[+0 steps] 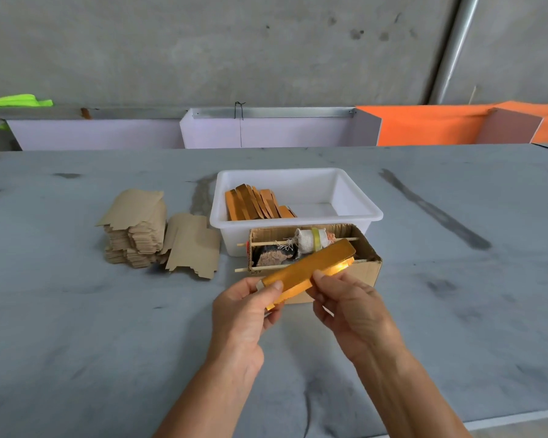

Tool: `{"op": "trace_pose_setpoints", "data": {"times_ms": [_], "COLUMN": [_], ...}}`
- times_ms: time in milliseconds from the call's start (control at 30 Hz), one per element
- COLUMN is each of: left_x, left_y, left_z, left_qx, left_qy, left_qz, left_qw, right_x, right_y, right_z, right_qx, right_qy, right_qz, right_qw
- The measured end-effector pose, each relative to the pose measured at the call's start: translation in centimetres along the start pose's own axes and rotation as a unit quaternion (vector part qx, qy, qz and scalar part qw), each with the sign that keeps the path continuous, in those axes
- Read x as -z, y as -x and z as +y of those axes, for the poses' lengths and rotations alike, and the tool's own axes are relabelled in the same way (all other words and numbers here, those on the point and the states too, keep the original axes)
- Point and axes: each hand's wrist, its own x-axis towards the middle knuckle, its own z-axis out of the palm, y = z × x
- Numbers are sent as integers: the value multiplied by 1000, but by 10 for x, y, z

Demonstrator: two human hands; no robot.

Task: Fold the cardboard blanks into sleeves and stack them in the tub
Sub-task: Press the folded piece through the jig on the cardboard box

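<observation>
Both hands up over the surface (pixel 76 327) w/ one gold sleeve (pixel 307 268) between them: left hand (pixel 244 311) pinches the near end, thumb on top, right hand (pixel 350 306) grips the middle, thumb pressed on the face. Looks like the fold's basically done & they're flattening or checking it, so we're at the end of a fold cycle. Next move, I'd say: carry it fwd into the white tub (pixel 358 211) & lay it against the folded sleeves (pixel 258 205) leaning in the tub's left half; right half bare. Small cardboard box (pixel 366 273) just in front of the tub holds a cloth-wrapped roll on sticks, prob. glue or tape gear, can't tell. Blank stack (pixel 133 230) sits left of the tub, plenty left.
</observation>
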Motion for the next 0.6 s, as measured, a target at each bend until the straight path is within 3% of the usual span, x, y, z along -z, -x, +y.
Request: {"op": "trace_pose_setpoints", "data": {"times_ms": [200, 333, 600], "left_x": [-4, -7, -22], "left_y": [5, -2, -40], "left_z": [2, 11, 45], "left_qx": [-18, -57, -142], "left_qy": [-54, -68, -111], "left_qz": [-35, -1, 29], "left_qw": [998, 996, 983], "right_x": [-9, -17, -60], "right_y": [-4, -8, -44], "right_z": [-4, -16, -50], "right_qx": [-3, 22, 124], "right_qy": [11, 55, 251], "right_qz": [-6, 0, 31], "right_qw": [1000, 998, 959]}}
